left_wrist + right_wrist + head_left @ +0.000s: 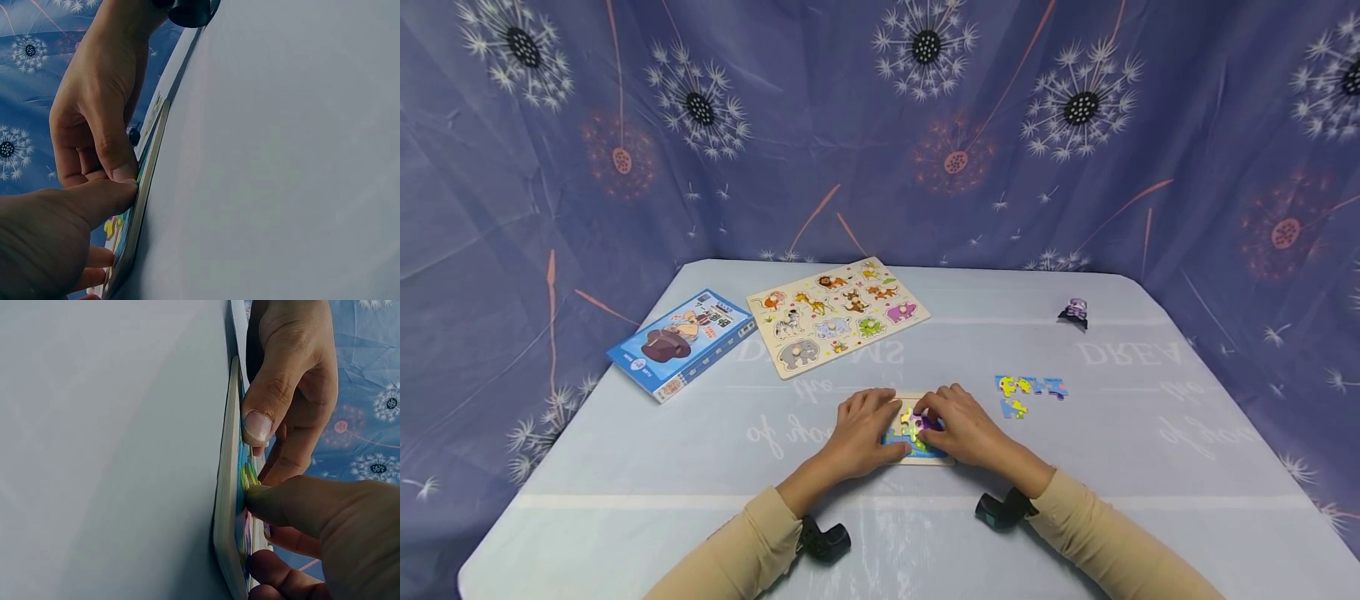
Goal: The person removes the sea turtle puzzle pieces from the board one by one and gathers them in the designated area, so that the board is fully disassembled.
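Note:
A small wooden jigsaw board (917,463) lies flat between the two hands, part filled with blue, yellow and green pieces. My left hand (865,433) holds its left side, thumb over the near part and fingers at the far edge. Over the right half, my right hand (962,429) pinches a purple jigsaw piece (930,422) between thumb and fingers, right at the board's surface. The right fingers partly hide that piece. In the right wrist view, the board's pale edge (225,481) shows below both thumbs.
Loose jigsaw pieces (1015,408) lie right of the board. Farther back are an animal peg puzzle (816,362), a blue box (655,333) at left, and a small purple and black item (1075,312) at right. A dandelion-patterned curtain (850,150) hangs behind the table.

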A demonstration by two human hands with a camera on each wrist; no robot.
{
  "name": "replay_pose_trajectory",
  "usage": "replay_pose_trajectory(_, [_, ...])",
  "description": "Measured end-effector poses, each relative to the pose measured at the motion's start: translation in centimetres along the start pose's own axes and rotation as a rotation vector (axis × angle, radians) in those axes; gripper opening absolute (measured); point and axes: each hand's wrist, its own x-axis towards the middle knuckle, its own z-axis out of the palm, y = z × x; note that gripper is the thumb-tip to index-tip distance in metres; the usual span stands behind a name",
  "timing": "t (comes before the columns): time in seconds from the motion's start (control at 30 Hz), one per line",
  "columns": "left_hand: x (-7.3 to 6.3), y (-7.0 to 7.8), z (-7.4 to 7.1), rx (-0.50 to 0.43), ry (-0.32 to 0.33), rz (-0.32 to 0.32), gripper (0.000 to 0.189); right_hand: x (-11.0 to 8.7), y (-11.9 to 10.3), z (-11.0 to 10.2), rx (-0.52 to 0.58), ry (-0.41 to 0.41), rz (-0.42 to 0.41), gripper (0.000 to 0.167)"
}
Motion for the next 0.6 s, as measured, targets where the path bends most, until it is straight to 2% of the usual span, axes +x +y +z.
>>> replay_pose_trajectory(0.33, [0.0, 0.0, 0.1, 0.005, 0.004, -0.003, 0.063, -0.8, 0.4, -0.7, 0.058, 0.043, 0.000, 0.027])
replay_pose_trajectory(0.6, [-0.1, 0.0, 0.1, -0.011, 0.007, -0.013, 0.063, -2.7, 3.0, -2.7, 0.055, 0.074, 0.042, 0.028])
